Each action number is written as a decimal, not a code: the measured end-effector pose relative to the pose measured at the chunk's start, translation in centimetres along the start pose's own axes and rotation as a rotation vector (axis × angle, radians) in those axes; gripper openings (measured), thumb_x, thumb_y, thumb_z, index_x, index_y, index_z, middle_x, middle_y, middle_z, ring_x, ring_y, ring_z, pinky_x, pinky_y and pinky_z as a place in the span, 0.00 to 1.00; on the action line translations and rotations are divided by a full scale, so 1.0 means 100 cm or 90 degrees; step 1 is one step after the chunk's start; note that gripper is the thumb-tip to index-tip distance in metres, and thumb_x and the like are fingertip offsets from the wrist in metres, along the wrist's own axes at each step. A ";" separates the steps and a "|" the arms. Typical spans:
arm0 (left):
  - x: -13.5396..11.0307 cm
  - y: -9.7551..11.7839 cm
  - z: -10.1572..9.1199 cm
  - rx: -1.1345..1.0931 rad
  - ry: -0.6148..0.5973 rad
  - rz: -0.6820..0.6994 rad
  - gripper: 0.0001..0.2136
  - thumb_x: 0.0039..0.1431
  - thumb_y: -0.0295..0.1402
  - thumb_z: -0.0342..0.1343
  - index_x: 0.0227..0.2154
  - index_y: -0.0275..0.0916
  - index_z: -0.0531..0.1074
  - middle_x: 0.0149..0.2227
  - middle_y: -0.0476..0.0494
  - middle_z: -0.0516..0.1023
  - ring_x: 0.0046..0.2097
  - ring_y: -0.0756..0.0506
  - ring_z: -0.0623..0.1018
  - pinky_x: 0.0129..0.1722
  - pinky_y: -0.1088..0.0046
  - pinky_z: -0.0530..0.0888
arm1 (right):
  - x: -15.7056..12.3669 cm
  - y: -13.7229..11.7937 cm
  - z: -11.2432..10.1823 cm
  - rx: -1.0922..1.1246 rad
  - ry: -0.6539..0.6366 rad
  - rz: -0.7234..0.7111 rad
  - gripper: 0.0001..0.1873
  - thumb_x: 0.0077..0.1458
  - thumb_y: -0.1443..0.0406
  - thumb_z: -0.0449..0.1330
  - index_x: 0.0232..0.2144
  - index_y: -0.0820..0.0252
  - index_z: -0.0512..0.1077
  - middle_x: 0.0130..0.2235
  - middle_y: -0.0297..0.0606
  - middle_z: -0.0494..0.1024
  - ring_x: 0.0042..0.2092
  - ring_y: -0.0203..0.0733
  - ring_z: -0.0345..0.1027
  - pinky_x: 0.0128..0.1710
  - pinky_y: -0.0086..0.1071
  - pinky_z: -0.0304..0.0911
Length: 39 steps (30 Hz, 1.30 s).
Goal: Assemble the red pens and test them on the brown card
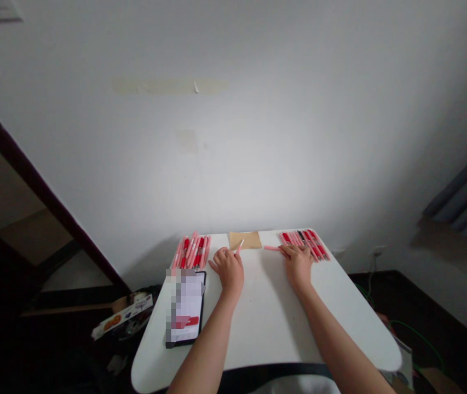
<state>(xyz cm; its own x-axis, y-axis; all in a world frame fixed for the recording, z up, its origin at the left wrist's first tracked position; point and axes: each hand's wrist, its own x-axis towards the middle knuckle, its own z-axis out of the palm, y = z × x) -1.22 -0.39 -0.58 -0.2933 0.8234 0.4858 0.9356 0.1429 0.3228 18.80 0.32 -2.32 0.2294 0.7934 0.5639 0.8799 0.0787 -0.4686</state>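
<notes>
My left hand (pixel 229 271) is closed on a slim pink pen (pixel 239 248), whose pale tip points up and away from me. Beyond that tip lies a small tan paper piece (pixel 245 239) at the table's far edge. Pinched in my right hand (pixel 298 265) is a pink stick-like piece (pixel 272 248) pointing left; whether it is a whole pen or just a cap, I cannot tell. Left of my left hand is a group of pink and red pens (pixel 192 251). Another row of pens (pixel 309 244), with a black one among them, lies by my right hand and is partly covered by it.
A phone (pixel 188 309) with a lit, blurred screen lies on the left of the white table (pixel 266 323). Behind the table rises a pale wall (pixel 249 164). Boxes and clutter (pixel 126 314) stand on the floor to the left, and a green cable (pixel 418 334) runs on the right.
</notes>
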 end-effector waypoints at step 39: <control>-0.002 0.003 -0.008 -0.129 -0.076 0.059 0.08 0.53 0.36 0.58 0.37 0.49 0.76 0.53 0.44 0.68 0.58 0.39 0.64 0.59 0.44 0.56 | 0.001 -0.009 -0.005 0.035 -0.038 -0.061 0.14 0.62 0.61 0.52 0.40 0.50 0.79 0.39 0.38 0.79 0.47 0.49 0.56 0.46 0.41 0.46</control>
<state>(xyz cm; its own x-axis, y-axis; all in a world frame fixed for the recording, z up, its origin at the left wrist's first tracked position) -1.05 -0.91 0.05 -0.1712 0.8883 0.4262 0.8954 -0.0402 0.4435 18.28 0.07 -1.50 0.1185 0.8150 0.5673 0.8717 0.1881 -0.4524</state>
